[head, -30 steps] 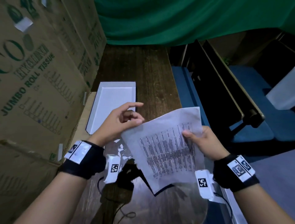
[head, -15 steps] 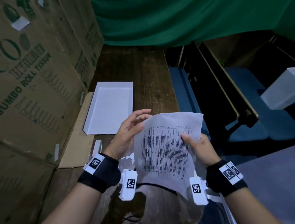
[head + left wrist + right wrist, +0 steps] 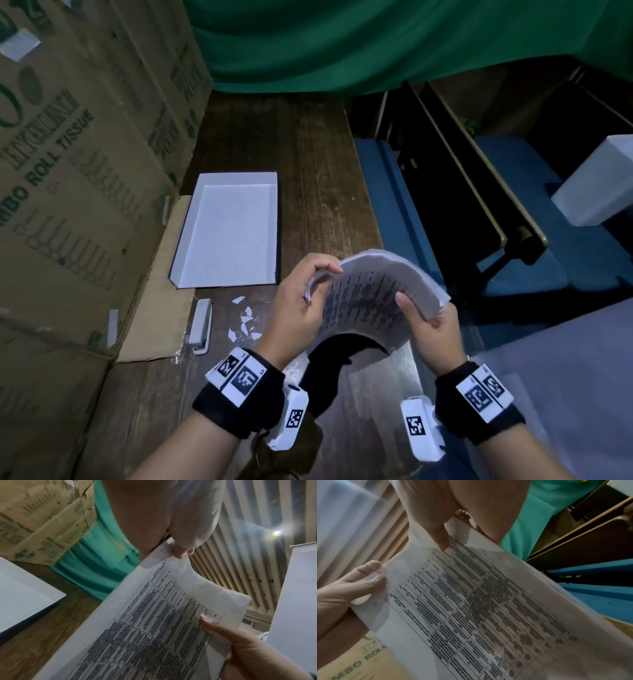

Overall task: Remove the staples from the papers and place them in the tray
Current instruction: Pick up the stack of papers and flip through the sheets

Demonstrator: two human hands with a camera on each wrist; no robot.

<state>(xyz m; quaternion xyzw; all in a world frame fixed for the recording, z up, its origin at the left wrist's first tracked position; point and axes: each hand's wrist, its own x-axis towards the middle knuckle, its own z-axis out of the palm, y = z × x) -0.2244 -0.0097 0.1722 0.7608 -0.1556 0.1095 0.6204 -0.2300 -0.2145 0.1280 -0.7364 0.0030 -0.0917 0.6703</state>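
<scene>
Head view: arched, table-printed papers (image 3: 370, 294)

- Both forearms are bare, with no sleeves in the head view.
- The left hand (image 3: 298, 308) has a broad black wristband (image 3: 236, 401) just behind it.
- On top of that band sit white rectangular tags (image 3: 236, 375) printed with black square marker codes.
- On the inner side of the left wristband hangs a white boxy camera unit (image 3: 291, 421) bearing its own black square code.
- The right hand (image 3: 431, 329) has a matching black wristband (image 3: 479, 407) behind it, with white coded tags (image 3: 484, 394) on top.
- On that band's inner side sits a second white camera unit (image 3: 419, 428), also marked with a square code.
</scene>
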